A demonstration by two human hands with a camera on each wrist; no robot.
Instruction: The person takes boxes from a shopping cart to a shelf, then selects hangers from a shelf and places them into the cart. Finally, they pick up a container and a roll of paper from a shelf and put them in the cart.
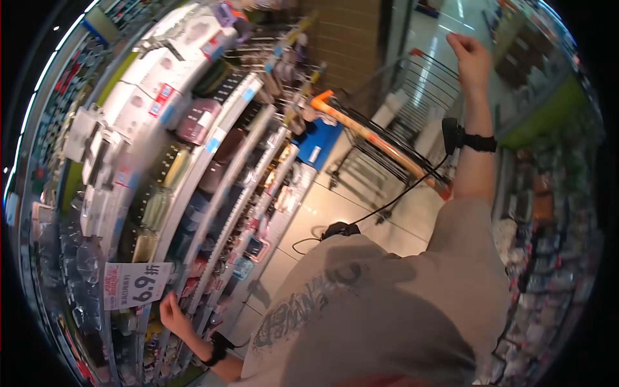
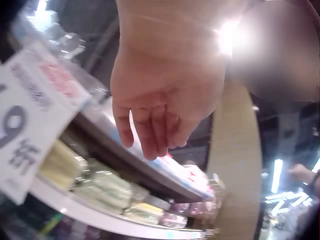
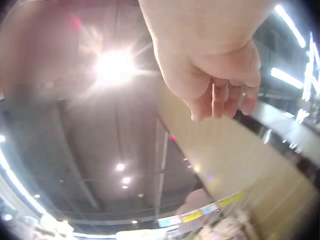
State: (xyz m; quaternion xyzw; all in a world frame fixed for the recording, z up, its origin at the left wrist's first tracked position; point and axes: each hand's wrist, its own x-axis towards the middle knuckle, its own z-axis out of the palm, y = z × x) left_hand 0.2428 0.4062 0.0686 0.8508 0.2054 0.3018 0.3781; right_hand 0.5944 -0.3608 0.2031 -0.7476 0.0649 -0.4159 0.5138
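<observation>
My left hand (image 1: 175, 317) is beside the shelves, close to a white price sign (image 1: 137, 285) printed with 6.9. Its fingers hang loosely bent in the left wrist view, where the sign (image 2: 30, 120) shows at the left and nothing is in the palm. Out to the other side, my right hand (image 1: 472, 61) is held in the air past a shopping cart (image 1: 429, 84), its arm stretched out. The right wrist view shows relaxed, slightly bent fingers (image 3: 217, 102) with no object among them.
Shelves of packaged goods (image 1: 193, 122) run along the left. The cart's orange handle (image 1: 374, 138) crosses the tiled floor (image 1: 316, 209) in the middle. Another shelf row (image 1: 548, 232) stands at the right. A black cable (image 1: 406, 190) hangs from the right wrist strap.
</observation>
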